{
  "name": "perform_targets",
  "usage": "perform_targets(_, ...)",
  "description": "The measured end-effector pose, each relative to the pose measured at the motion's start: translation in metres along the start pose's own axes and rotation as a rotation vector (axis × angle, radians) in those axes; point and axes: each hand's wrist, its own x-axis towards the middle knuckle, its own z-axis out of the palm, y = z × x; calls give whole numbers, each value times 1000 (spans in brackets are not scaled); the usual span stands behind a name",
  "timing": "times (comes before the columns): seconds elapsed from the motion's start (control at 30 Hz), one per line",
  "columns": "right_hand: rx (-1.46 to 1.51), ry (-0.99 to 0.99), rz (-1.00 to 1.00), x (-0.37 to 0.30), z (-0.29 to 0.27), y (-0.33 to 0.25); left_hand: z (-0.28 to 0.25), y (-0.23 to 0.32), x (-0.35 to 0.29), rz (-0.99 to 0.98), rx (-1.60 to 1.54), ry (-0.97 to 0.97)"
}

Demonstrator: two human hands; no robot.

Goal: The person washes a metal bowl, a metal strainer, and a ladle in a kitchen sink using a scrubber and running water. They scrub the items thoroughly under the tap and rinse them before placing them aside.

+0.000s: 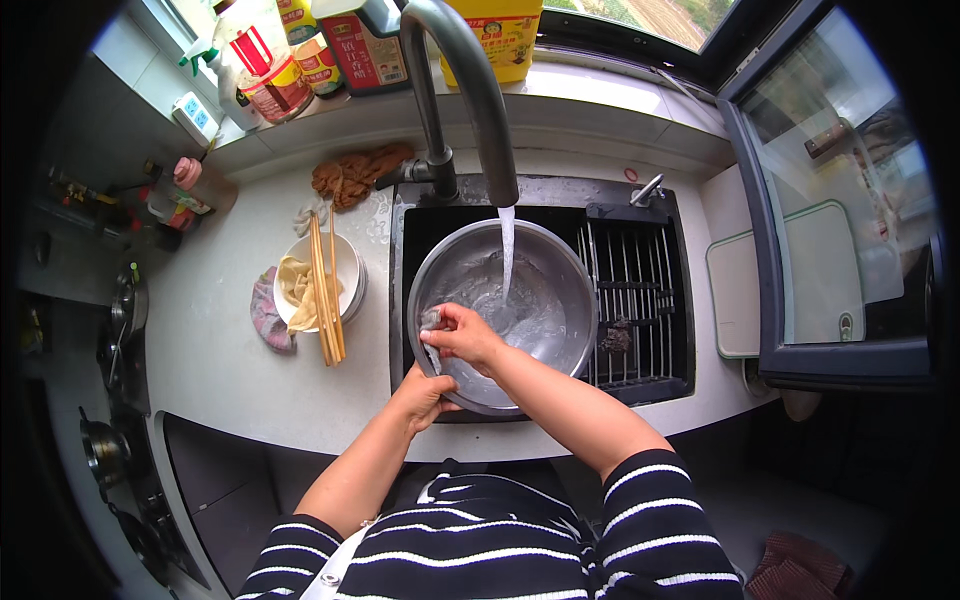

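Observation:
A round stainless steel basin (580, 310) sits in the black sink (400, 240), with water churning inside it. From the tall curved grey faucet (478, 90) a stream of water (508, 250) falls into the basin. My left hand (425, 397) grips the basin's near-left rim, fingers on the outside. Just above it, my right hand (465, 338) pinches a wet, greyish cloth-like piece (431, 352) against the basin's left inner wall. The exact kind of that piece is too small to make out.
Left of the sink are stacked white bowls (352, 275) with chopsticks (322, 290) across them, a pinkish rag (268, 312) and a brown cloth (360, 175). A metal drying rack (640, 270) covers the sink's right side. Bottles (270, 70) line the sill; an open window (835, 200) juts in right.

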Motion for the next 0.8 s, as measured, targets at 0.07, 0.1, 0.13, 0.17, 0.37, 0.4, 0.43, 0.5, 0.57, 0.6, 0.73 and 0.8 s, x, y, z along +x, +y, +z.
perform_targets(0.07,-308,-165,127,-16,-15,6,-8,5,1,19,38,-26)
perform_targets(0.1,-467,-219,192,-24,-28,8,-6,6,0,30,52,3)
perform_targets(0.13,-821,-320,203,-31,-41,7,-3,8,-5,42,66,37)
perform_targets(0.17,-1175,-418,209,-38,-54,5,-1,9,-7,53,80,72)
perform_targets(0.37,-1770,-90,356,-57,-73,6,9,-5,3,139,8,136)
perform_targets(0.4,-1603,-70,391,-54,-61,-1,12,-5,2,154,5,146)
perform_targets(0.43,-1435,-45,416,-51,-53,-6,13,-4,2,162,16,134)
perform_targets(0.5,-1408,60,365,-42,-55,14,14,-5,3,177,41,108)
perform_targets(0.57,-1393,130,333,-37,-55,27,9,-7,5,175,72,96)
perform_targets(0.6,-1400,152,327,-35,-55,28,8,-7,6,174,85,87)
perform_targets(0.73,-1175,197,414,-30,-53,23,12,-5,2,205,35,124)
perform_targets(0.8,-1212,197,403,-27,-57,31,13,-8,2,208,73,122)
